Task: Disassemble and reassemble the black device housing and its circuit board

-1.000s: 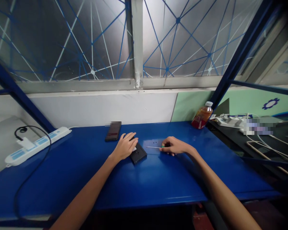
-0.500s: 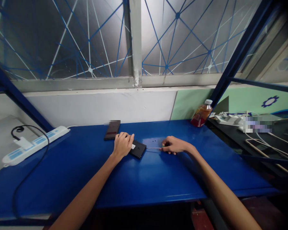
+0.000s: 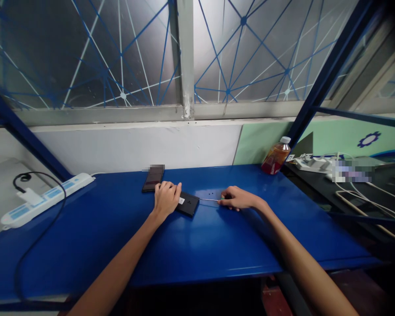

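A flat black rectangular case (image 3: 190,204) with a small white label lies on the blue table. My left hand (image 3: 166,197) is closed over its left end, covering that part. In my right hand (image 3: 235,198) is a thin screwdriver (image 3: 209,200), gripped by a handle mostly hidden behind the fingers. Its metal shaft points left, and the tip meets the case's right edge near the far corner. Just beyond the shaft rest a few tiny dark pieces (image 3: 211,193), which look like screws. A dark phone-like slab (image 3: 153,178) lies behind my left hand.
On the left of the blue table (image 3: 204,250) sits a white power strip (image 3: 49,199) with a black cable (image 3: 41,239) trailing to the front. A drink bottle (image 3: 276,156) stands at the back right. Further right is a dark surface (image 3: 352,197) with white cables.
The case and both hands sit slightly further left in the picture, partly from a small camera shift. The screwdriver tip remains at the case's edge, and both grips are unchanged.
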`<action>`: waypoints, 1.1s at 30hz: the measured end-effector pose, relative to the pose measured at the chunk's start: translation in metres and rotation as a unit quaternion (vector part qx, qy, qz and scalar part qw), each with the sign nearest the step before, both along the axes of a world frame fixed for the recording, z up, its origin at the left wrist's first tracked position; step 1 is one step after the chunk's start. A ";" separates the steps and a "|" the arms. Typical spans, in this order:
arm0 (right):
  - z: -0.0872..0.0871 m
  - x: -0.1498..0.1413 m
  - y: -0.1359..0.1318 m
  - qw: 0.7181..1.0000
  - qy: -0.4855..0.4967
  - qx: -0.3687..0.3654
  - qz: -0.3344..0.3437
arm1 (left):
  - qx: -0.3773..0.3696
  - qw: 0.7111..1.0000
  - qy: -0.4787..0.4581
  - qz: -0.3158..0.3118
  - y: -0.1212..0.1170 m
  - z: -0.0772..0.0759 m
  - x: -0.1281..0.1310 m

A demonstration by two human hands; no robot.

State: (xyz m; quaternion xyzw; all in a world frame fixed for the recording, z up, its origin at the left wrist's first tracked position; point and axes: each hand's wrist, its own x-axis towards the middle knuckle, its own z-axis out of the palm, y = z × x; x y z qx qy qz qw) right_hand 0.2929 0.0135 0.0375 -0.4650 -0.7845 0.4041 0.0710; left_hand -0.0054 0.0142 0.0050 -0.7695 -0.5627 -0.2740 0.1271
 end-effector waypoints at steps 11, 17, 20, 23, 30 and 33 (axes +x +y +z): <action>-0.001 -0.002 0.000 1.000 -0.004 0.005 -0.001 | 0.004 1.000 -0.006 -0.009 0.005 -0.005 -0.004; -0.004 -0.001 0.001 1.000 0.007 0.002 0.000 | 0.002 1.000 -0.012 -0.006 0.005 -0.006 -0.004; -0.004 -0.001 0.001 1.000 0.007 -0.001 -0.001 | -0.002 1.000 -0.016 -0.009 0.005 -0.005 -0.004; -0.004 0.000 0.002 1.000 0.009 0.001 0.004 | -0.006 1.000 -0.015 -0.009 0.004 -0.003 -0.004; -0.003 -0.001 0.001 1.000 -0.007 0.006 0.005 | -0.018 0.999 -0.024 -0.022 0.003 -0.003 -0.004; -0.002 0.000 0.001 1.000 -0.007 0.005 0.008 | -0.010 1.000 -0.018 -0.016 0.005 -0.005 -0.004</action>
